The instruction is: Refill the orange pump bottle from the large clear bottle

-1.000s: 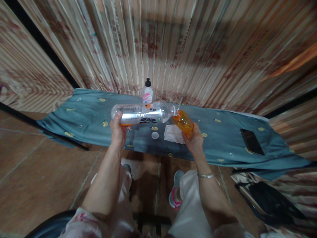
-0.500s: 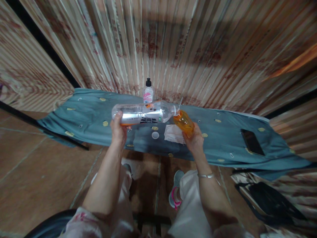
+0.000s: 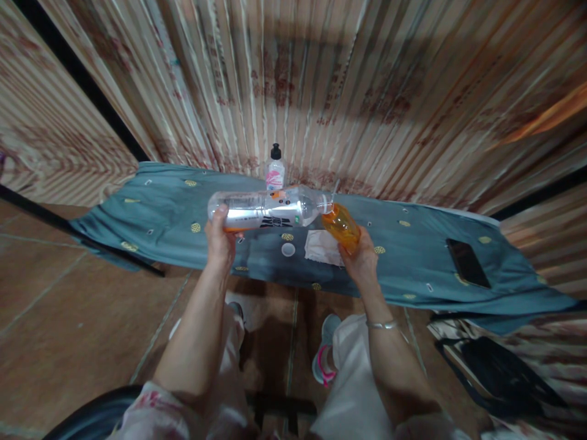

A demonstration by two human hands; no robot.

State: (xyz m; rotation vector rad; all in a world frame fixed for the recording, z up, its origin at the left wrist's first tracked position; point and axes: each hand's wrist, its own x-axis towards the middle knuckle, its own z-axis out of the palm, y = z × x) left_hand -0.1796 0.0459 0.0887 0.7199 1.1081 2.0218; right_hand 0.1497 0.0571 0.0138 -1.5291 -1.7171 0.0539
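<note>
My left hand [image 3: 221, 238] is closed round the base end of a large clear plastic bottle [image 3: 275, 209] with a printed label. The bottle lies nearly level in the air, its mouth pointing right. In my right hand [image 3: 362, 256] is a smaller orange bottle [image 3: 342, 226], tilted with its top toward the upper left. The two bottle mouths meet or nearly meet; I cannot tell whether they touch. Below them on the cloth are a white round cap [image 3: 288, 249] and a folded white cloth or tissue [image 3: 322, 247].
A clear bottle with a black top [image 3: 275, 168] stands behind the large bottle. A black phone [image 3: 468, 263] lies on the right of the table's teal cloth [image 3: 165, 214]. Striped curtains [image 3: 293, 79] hang close behind. On the floor at lower right is a black bag [image 3: 504, 373].
</note>
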